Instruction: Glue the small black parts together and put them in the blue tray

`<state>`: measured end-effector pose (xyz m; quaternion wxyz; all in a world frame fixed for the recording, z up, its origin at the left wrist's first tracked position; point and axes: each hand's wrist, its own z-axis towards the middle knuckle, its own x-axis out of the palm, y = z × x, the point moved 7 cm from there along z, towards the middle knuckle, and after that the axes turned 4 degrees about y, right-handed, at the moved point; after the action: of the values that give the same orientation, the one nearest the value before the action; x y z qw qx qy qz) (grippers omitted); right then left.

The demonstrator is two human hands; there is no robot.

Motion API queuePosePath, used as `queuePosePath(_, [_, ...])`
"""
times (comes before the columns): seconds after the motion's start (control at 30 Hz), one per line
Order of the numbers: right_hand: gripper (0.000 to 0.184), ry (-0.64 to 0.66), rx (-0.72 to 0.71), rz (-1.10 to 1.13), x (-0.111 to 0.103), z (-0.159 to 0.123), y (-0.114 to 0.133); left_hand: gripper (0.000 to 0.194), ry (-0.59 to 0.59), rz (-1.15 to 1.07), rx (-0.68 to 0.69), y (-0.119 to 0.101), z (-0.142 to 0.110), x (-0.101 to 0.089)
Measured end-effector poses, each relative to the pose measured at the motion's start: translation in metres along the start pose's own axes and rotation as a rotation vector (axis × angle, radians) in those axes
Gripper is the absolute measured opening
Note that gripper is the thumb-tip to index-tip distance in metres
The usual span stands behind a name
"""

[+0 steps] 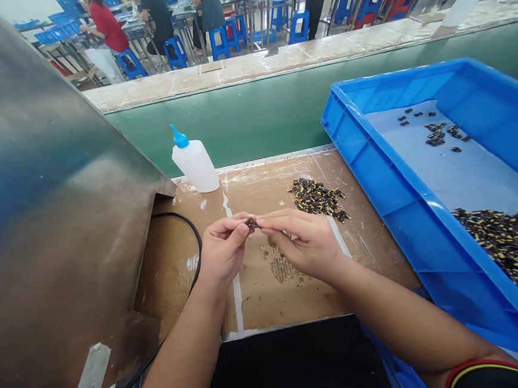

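Note:
Between the fingertips of my left hand (225,244) is a small black-and-yellow piece (251,223), too small to name exactly. My right hand (305,238) meets it from the other side, its thumb and fingers closed at the piece; the fingers partly hide it. Both hands hover over the cardboard-covered bench (267,304). Just beyond my right hand lies a pile of similar black-and-yellow pieces (315,198). A white squeeze bottle (196,166) with a blue nozzle cap stands beyond my left hand.
A large blue bin (373,167) on the right holds many more such pieces (509,246) on a white sheet. A metal panel (57,192) rises at left, with a black cable (194,229) beside it. A green belt (257,116) runs behind; people sit farther back.

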<state>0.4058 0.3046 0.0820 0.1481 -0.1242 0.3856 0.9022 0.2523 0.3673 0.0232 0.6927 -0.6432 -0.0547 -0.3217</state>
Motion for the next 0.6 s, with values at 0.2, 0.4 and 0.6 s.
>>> queuePosePath(0.2, [0.024, -0.003, 0.015, -0.037, 0.000, 0.000, 0.000, 0.016, -0.032, 0.083, 0.052, 0.000, -0.002, -0.007])
queuePosePath(0.4, [0.026, -0.037, 0.009, -0.086, -0.001, -0.002, -0.004, 0.011, -0.040, 0.342, 0.163, -0.001, -0.009, -0.016])
queuePosePath(0.6, [0.027, -0.058, -0.042, -0.136, -0.003, -0.001, -0.003, 0.013, -0.035, 0.415, 0.205, -0.004, -0.010, -0.009])
